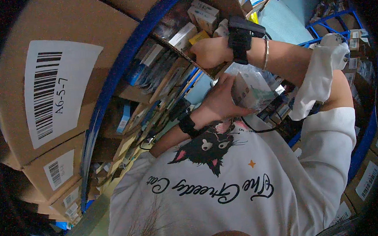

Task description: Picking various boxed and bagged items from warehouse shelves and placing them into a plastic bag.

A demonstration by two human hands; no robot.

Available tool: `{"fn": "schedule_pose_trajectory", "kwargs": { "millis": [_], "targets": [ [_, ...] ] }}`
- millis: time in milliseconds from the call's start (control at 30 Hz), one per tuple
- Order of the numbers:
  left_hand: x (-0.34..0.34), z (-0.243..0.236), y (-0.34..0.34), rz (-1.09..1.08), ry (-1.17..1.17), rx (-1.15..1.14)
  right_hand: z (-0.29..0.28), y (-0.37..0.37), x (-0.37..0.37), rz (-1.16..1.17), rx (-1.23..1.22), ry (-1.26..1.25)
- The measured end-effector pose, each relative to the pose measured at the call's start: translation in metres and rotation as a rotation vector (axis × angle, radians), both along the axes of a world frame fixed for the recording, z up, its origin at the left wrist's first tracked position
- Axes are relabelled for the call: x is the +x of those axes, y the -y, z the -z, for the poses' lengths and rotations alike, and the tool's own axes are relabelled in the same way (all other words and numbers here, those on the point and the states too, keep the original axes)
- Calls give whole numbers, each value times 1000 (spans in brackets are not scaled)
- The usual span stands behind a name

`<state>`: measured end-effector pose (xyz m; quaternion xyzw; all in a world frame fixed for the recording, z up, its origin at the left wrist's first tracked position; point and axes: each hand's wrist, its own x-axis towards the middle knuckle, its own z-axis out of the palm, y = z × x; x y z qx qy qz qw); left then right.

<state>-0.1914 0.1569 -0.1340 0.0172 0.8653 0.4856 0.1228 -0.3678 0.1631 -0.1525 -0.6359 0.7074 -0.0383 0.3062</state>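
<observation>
My left hand (217,100), with a black band at the wrist, grips a small white box (250,90) with green marks, fingers on one side and thumb along the lower edge. Clear plastic shows around that box. My right hand (213,52) reaches over the edge of an open cardboard bin (182,52) on the shelf. Its fingers bend down out of sight, so what they touch is hidden. A black device (241,37) is strapped to that wrist. Beside the hand in the bin lie a white carton (204,15), another pale box (183,36) and a yellow packet (198,36).
A blue shelf post (111,75) runs along the left, beside large cardboard boxes (79,25) with barcode labels. Flat plastic-wrapped packs (157,71) fill a neighbouring bin. More stocked blue racks (334,21) stand at the right. A white cloth (318,76) hangs over my right forearm.
</observation>
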Motion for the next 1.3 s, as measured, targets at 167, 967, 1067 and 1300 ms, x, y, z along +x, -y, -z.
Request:
{"fn": "schedule_pose_trajectory", "kwargs": {
  "millis": [167, 967, 1067, 1300],
  "targets": [
    [4, 7, 0, -44, -21, -38, -78, -2, 23, -189, -25, -86],
    [5, 4, -2, -50, -61, -138, -104, -7, 38, 252, -376, -391],
    [1, -10, 2, -44, 57, 33, -132, -27, 32, 136, -385, -386],
    [-1, -14, 3, -11, 98, 22, -129, -59, 19, -138, -393, -388]
  ]
}}
